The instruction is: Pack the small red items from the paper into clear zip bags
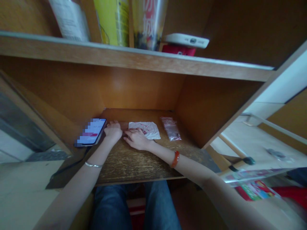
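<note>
Both my hands rest on a worn wooden desk (122, 169) inside a wooden study carrel. My left hand (113, 131) lies with curled fingers just right of a smartphone (90, 132), its screen lit and pixelated. Whether that hand grips anything small is hidden. My right hand (136, 139) has spread fingers on the near edge of a white paper packet with red print (147, 129). Farther right, apart from both hands, lies a small clear plastic bag with red markings (171, 128).
A wooden shelf (134, 56) runs overhead, holding a yellow-green package (111, 22), a tall clear cylinder with red print (150, 24), papers (70, 19) and a white power bank (187, 40). My jeans-covered legs (134, 204) lie below the desk edge. Colourful packaging (254, 190) lies low at right.
</note>
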`<state>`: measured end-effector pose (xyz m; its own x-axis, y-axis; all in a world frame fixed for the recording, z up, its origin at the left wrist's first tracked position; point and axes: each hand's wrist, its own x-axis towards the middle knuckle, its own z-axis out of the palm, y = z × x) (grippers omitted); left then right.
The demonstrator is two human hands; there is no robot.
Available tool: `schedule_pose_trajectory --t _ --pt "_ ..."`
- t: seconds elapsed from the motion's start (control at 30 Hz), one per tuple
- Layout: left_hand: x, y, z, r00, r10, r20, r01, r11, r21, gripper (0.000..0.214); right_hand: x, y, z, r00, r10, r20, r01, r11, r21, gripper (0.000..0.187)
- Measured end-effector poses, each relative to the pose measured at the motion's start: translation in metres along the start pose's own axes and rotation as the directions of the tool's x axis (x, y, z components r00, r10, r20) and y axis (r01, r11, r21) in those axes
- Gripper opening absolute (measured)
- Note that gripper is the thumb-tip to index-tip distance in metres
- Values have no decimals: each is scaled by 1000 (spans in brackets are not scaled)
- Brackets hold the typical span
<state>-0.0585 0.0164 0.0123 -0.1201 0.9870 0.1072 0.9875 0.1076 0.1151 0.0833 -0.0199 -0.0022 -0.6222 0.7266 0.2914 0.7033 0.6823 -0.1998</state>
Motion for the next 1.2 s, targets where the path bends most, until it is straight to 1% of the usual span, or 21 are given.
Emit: schedule_pose_trajectory --t 0.17,0.33,0.57,0.83,0.9,1.0,1.1,1.13,1.2 --pt "-1 1 1 1000 12 -3 -12 1000 6 44 -1 0 3 999 42 4 -42 999 13 26" --pt "2 1 3 999 3 43 -4 1000 30 34 0 2 6 996 84 -11 -82 994 77 40" --pt "-2 2 1 998 14 57 -17 998 57 35 -1 4 5 995 97 12 -98 983 153 49" --pt "-5 3 0 999 16 39 -19 997 79 36 -2 5 6 998 70 -2 -69 988 141 48" --pt "-6 4 0 999 10 43 -14 996 83 36 -2 6 6 998 62 -2 -62 989 132 45" --pt "-6 4 0 999 8 43 -11 996 83 35 -2 8 8 999 32 1 -32 992 123 34" --pt "-7 5 1 1000 13 6 -14 996 84 34 -3 8 9 1000 8 -24 -5 994 112 33" --pt "-7 5 1 999 21 -28 -19 996 88 35 -3 9 8 999 6 -45 -2 995 102 33" --pt "-7 7 1 989 63 -133 -51 994 97 37 -2 9 3 995 1 -97 6 998 70 31"
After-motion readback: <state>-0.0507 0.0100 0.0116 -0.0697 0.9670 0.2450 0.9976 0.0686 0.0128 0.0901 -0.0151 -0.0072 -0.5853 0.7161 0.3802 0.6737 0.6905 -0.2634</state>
